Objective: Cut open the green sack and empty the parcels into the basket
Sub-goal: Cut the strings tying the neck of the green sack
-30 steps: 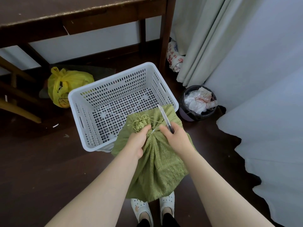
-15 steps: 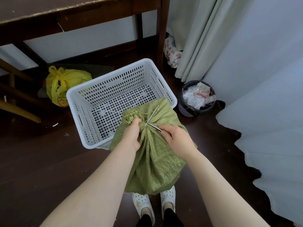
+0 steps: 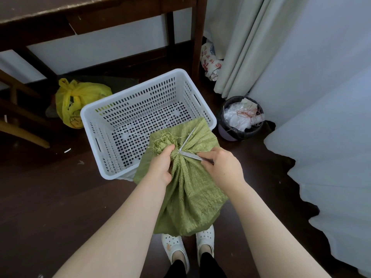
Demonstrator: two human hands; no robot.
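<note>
- Below, dark wooden floor (image 3: 50, 197) underfoot, with a dark wooden desk (image 3: 80, 15) along the far wall.
- White perforated basket (image 3: 112, 125) standing on the floor, nothing visible inside.
- Green sack (image 3: 190, 195) upright between the feet, leaning on the basket's near right corner, neck bunched and tied shut, frayed top hanging over the basket's inside.
- Yellow plastic bag (image 3: 80, 101) knotted, left of the basket beneath the desk.
- Black bin (image 3: 241, 119) right of the basket, stuffed with white wrapping and orange string.
- Left hand (image 3: 160, 167) clenched around the gathered neck, fingers (image 3: 168, 151) wrapped tight just under the frayed tuft.
- Right hand (image 3: 222, 167) gripping scissors (image 3: 187, 145), fingers curled on the handles.
- Blades spread in a V, straddling the neck beside the left hand.
</note>
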